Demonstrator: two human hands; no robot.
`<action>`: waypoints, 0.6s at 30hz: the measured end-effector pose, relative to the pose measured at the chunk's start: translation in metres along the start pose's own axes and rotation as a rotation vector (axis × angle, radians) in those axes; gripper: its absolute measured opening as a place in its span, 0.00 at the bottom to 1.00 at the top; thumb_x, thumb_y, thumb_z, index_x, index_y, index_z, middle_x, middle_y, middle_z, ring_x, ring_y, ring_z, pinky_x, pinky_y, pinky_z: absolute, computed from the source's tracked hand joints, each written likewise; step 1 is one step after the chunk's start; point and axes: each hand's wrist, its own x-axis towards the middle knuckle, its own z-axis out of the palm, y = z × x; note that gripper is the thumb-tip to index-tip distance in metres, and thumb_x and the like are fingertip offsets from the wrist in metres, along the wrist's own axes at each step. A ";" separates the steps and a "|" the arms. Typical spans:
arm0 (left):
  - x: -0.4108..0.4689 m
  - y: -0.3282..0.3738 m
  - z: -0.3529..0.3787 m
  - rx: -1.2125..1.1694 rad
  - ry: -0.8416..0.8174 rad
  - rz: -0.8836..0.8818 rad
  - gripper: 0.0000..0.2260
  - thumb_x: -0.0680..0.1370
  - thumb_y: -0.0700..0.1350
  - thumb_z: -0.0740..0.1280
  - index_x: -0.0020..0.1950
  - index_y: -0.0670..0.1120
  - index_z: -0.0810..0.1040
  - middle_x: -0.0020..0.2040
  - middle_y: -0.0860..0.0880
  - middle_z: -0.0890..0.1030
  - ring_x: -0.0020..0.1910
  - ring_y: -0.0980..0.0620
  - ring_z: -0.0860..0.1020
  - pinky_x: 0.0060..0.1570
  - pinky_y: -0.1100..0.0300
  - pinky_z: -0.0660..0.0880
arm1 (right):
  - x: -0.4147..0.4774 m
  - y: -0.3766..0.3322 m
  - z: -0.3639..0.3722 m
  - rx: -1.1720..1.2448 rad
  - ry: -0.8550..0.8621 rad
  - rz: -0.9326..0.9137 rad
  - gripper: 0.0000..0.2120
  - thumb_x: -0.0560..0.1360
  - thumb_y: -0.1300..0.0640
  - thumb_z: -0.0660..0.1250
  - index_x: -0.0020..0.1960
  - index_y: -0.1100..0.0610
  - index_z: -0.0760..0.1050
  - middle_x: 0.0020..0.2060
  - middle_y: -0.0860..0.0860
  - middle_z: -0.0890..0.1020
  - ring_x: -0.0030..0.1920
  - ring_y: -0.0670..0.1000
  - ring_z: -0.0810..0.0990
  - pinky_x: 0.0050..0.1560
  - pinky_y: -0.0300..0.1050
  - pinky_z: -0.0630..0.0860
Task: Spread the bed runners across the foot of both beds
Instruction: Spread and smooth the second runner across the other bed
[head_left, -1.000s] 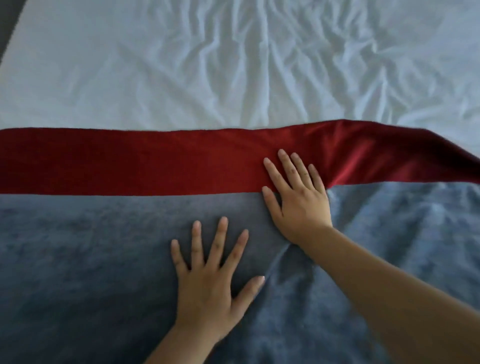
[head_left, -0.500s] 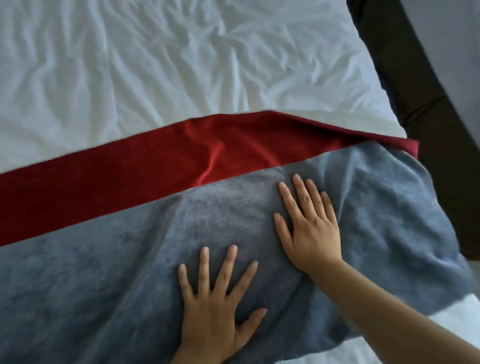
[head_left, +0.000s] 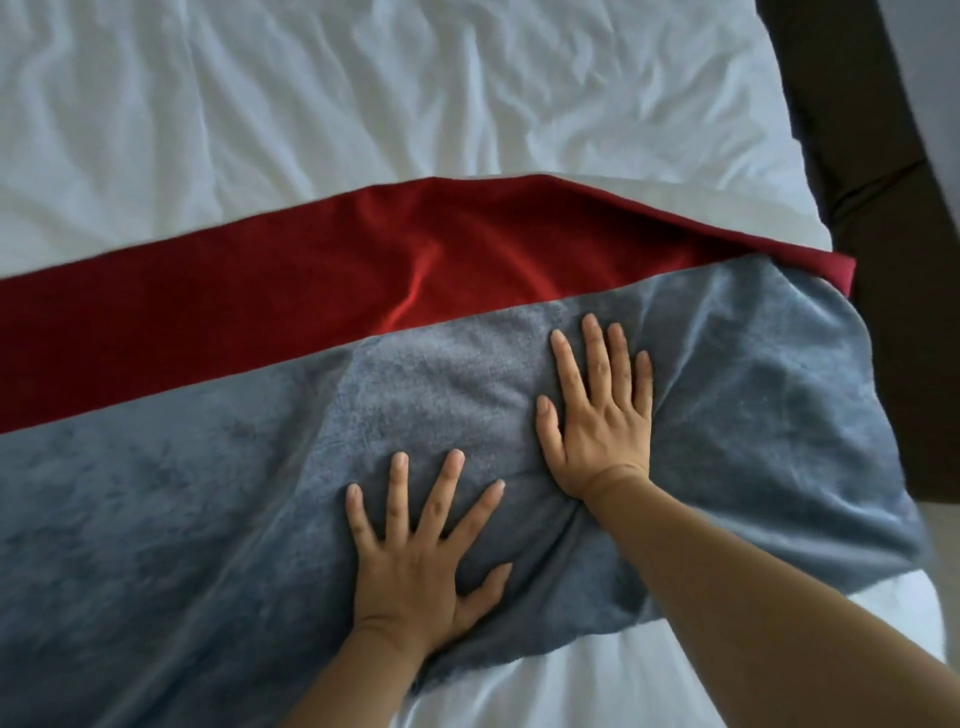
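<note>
A bed runner lies across a bed with a wrinkled white sheet (head_left: 363, 93). The runner has a wide grey-blue plush band (head_left: 182, 493) and a red band (head_left: 260, 280) along its far side. Its right end (head_left: 810, 364) reaches the bed's right edge, rumpled, with the red corner folded over there. My left hand (head_left: 415, 551) rests flat on the grey band, fingers spread. My right hand (head_left: 597, 415) presses flat on the grey band further right and farther from me, fingers together. Neither hand grips the cloth.
A dark brown gap (head_left: 883, 234) runs along the bed's right side, with a pale surface (head_left: 930, 78) beyond it at the top right. White sheet (head_left: 597, 686) shows below the runner's near edge.
The view has swung right, bringing the bed's right edge and the runner's end into sight. Both hands have slid right across the grey band; my right hand left the red band.
</note>
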 end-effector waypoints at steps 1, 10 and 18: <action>0.000 0.000 0.002 -0.002 0.004 -0.007 0.37 0.73 0.76 0.55 0.81 0.65 0.57 0.84 0.51 0.54 0.81 0.31 0.50 0.69 0.20 0.43 | 0.001 0.001 0.004 -0.001 0.006 -0.005 0.35 0.80 0.38 0.50 0.83 0.47 0.45 0.83 0.52 0.45 0.82 0.56 0.42 0.79 0.62 0.41; 0.006 0.012 0.007 0.014 0.072 -0.097 0.39 0.71 0.76 0.58 0.81 0.66 0.56 0.84 0.51 0.54 0.82 0.33 0.48 0.70 0.20 0.46 | 0.007 0.003 0.014 0.011 -0.022 -0.037 0.36 0.80 0.39 0.51 0.83 0.48 0.42 0.82 0.55 0.43 0.82 0.58 0.41 0.78 0.62 0.37; 0.059 0.092 -0.016 -0.077 0.056 -0.530 0.44 0.70 0.79 0.54 0.82 0.63 0.54 0.85 0.46 0.50 0.80 0.28 0.44 0.72 0.23 0.44 | 0.010 0.007 -0.003 0.103 -0.062 -0.144 0.34 0.82 0.41 0.52 0.83 0.52 0.46 0.82 0.56 0.43 0.82 0.57 0.40 0.78 0.62 0.37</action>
